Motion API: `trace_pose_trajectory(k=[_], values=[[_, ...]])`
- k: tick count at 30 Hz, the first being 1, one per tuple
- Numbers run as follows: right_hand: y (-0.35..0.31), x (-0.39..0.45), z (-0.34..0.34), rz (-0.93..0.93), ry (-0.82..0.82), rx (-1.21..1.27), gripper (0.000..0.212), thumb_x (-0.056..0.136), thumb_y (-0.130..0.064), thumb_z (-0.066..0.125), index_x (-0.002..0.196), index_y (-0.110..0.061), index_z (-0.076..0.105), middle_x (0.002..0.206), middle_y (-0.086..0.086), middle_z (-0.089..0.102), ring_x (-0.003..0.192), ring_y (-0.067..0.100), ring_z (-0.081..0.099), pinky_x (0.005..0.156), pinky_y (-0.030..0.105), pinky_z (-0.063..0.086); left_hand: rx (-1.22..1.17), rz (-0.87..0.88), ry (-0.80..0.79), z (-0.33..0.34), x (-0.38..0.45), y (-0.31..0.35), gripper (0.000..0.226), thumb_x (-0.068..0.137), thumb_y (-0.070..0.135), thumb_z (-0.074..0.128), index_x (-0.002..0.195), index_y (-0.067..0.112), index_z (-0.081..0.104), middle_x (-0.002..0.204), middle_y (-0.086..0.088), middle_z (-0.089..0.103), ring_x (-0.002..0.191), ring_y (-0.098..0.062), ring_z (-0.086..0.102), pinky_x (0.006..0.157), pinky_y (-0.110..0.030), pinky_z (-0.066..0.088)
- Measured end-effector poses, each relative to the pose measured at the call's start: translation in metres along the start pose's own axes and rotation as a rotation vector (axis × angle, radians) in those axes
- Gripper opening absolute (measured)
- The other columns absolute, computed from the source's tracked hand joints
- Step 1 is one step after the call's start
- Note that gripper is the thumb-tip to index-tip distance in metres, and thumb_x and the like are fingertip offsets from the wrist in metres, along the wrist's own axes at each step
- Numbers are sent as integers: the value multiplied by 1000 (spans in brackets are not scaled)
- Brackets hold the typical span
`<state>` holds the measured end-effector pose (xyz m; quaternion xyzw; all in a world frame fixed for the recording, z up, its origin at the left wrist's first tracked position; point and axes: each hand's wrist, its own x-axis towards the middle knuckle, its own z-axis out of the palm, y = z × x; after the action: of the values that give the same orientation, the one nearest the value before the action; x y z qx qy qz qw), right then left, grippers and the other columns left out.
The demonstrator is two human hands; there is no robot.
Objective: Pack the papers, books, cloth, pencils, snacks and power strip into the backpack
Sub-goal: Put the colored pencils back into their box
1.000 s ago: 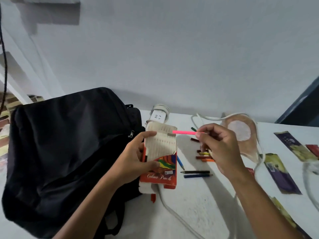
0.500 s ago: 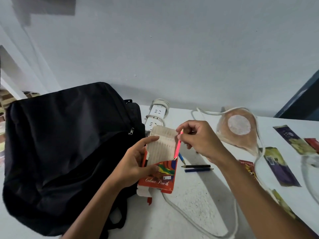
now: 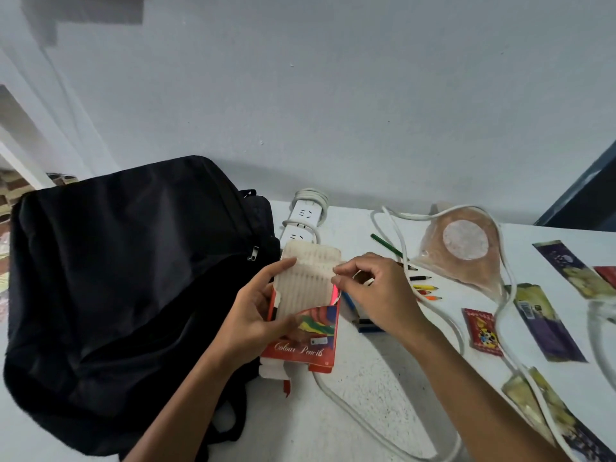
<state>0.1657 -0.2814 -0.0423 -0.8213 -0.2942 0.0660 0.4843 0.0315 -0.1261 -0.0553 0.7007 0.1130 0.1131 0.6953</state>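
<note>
On my left I see the black backpack (image 3: pixel 126 278) lying on the white table (image 3: pixel 366 388); its lower edge is cut off by the frame and I cannot see inside its opening. My left hand (image 3: pixel 256 315) grips the red pencil box (image 3: pixel 305 315), thumb on the front and fingers curled behind it, just beside the backpack's right side. The box carries the words "Colour Pencils" in white script; a small label above them is too blurred to read. A pink pencil (image 3: pixel 334 290) sits at the right edge of the box, mostly hidden. My right hand (image 3: pixel 376 295) has its fingertips pinched at the top of the box's ribbed insert; what they pinch I cannot tell. Behind the box lies the white power strip (image 3: pixel 301 221), partly covered by it, and its cable (image 3: pixel 366 425) runs under my right arm. Loose pencils (image 3: pixel 423 285) lie right of my hand, some hidden by it. Farther right are snack packets (image 3: pixel 546 323); their printing is unreadable, and the nearest one is cut off.
</note>
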Motion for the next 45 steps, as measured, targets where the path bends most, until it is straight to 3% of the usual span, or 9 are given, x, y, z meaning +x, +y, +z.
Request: trace_pose_trajectory(k=[7, 11, 13, 16, 23, 26, 29, 36, 45], values=[[19, -18, -1, -324, -83, -274, 35, 92, -23, 48, 121, -16, 66, 118, -4, 54, 104, 9, 54, 68, 15, 55, -9, -8, 6, -3, 1, -4, 69, 77, -10, 70, 130, 28, 46, 113, -12, 62, 99, -27, 68, 68, -30, 58], [23, -14, -4, -194, 116, -206, 17, 91, -12, 56, 105, -11, 65, 99, -3, 62, 87, 5, 58, 69, 10, 46, -44, -25, 43, -2, 1, -5, 67, 76, -8, 70, 128, 29, 47, 114, -10, 62, 100, -26, 68, 67, -29, 58], [24, -10, -7, -69, 51, -375, 6, 89, -20, 62, 91, -15, 64, 87, -5, 61, 77, 10, 58, 62, 18, 45, -41, -28, 48, -1, 1, -5, 67, 76, -7, 70, 127, 30, 47, 114, -10, 62, 100, -25, 68, 67, -28, 58], [19, -11, -1, 69, -107, -575, 21, 86, -37, 64, 81, -17, 61, 80, -3, 58, 72, 14, 56, 58, 28, 45, -17, -30, 40, 0, 1, -6, 67, 77, -5, 71, 127, 31, 46, 116, -10, 61, 102, -24, 68, 67, -28, 58], [14, -11, 7, 32, -83, -724, 17, 95, -27, 50, 95, -13, 60, 85, -1, 51, 76, 14, 48, 49, 20, 21, 11, -39, 21, 1, 2, -5, 66, 79, -5, 70, 127, 34, 46, 120, -7, 59, 103, -22, 67, 69, -29, 59], [14, -5, 4, 28, 100, -571, 16, 96, -28, 54, 95, -13, 59, 81, -4, 61, 66, 10, 49, 50, 18, 30, 4, -43, 16, 0, 2, -5, 66, 79, -5, 70, 128, 32, 45, 118, -8, 60, 100, -23, 68, 69, -30, 59], [10, -2, 0, 37, 248, -21, 7, 88, -16, 66, 86, -11, 63, 69, -4, 61, 61, 11, 55, 53, 16, 43, 17, -49, 4, 0, 2, -5, 67, 79, -2, 71, 130, 31, 44, 119, -9, 59, 100, -24, 69, 69, -31, 59], [-10, -2, -8, 42, 197, 757, 16, 84, 2, 65, 77, -12, 71, 67, 4, 62, 55, 18, 49, 58, 32, 45, 37, -57, 18, 2, 2, -3, 66, 80, -2, 70, 127, 35, 43, 117, -3, 57, 98, -20, 69, 67, -28, 59], [-16, 7, -2, -79, 3, 253, 3, 88, -7, 64, 89, -10, 66, 64, 4, 58, 55, 16, 57, 56, 27, 53, 102, -44, -5, 3, 1, -2, 72, 80, -1, 71, 137, 29, 38, 112, 2, 60, 96, -16, 70, 68, -23, 57]])
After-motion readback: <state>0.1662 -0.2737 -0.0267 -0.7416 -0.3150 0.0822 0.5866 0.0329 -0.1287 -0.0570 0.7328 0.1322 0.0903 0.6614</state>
